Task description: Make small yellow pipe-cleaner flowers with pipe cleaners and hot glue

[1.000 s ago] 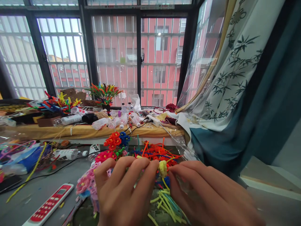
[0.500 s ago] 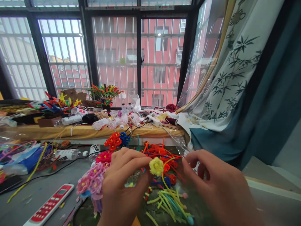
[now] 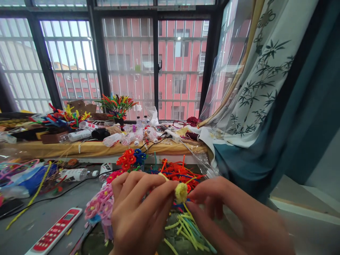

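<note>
A small fuzzy yellow flower (image 3: 181,193) with a thin yellow stem sits between the two hands. My left hand (image 3: 148,207) pinches its left side between thumb and forefinger, and a pale yellow tip shows above the fingers. My right hand (image 3: 233,212) is at the flower's right, thumb and forefinger close together near the stem; whether they grip it is unclear. Below lie cut yellow-green stem pieces (image 3: 186,230). Behind the hands is a pile of red-orange wire flowers (image 3: 176,170). Pink flowers (image 3: 99,205) are partly covered by my left hand.
A red and white remote (image 3: 57,230) lies at the lower left, with a plastic bottle (image 3: 75,174) and black cable beyond. The sill (image 3: 79,148) holds bottles, a power strip (image 3: 172,136) and colourful stems. Curtains (image 3: 255,99) hang at the right.
My right hand has moved left to the flower, closing the gap. The flower has shifted slightly right and down and is turned more sideways. My left fingers have drawn closer together.
</note>
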{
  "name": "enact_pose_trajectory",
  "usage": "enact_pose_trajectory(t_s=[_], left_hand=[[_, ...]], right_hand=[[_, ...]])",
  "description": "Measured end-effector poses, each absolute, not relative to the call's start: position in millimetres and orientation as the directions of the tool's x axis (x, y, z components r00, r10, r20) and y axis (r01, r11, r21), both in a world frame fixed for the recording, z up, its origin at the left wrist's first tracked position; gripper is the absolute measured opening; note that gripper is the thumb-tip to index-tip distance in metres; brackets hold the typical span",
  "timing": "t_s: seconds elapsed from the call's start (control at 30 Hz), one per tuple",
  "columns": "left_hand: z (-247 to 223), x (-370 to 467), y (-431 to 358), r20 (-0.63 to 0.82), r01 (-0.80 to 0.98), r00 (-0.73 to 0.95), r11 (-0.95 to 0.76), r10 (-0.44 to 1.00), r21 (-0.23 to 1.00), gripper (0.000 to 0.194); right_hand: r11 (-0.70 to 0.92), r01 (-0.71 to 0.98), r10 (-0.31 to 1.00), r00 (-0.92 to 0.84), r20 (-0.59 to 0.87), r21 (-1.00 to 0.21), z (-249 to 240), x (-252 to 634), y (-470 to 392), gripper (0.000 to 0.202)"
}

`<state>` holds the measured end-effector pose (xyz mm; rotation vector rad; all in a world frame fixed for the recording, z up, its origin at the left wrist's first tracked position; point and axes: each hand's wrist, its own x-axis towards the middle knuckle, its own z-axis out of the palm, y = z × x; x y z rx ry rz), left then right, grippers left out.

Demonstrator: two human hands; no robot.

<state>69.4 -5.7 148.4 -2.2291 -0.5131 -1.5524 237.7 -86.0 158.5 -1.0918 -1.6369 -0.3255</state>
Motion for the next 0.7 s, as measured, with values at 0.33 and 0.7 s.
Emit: enact_pose_trajectory(t_s=[0.33,0.7], left_hand=[[148.8,66.7,-5.5,0.933,0.537,0.354,-0.83,0.063,-0.148,0.022],[149.5,68.2,-8.0,0.935,0.552,0.35,-0.817,0.049,-0.165,0.021]], right_hand=[[0.574,0.7,0.563,0.04,0.825,-0.425,154.7,239.0,-80.2,0.013],[0.545,0.689,0.608,0.068,0.791,-0.478,150.6,236.0,-78.7,0.014]])
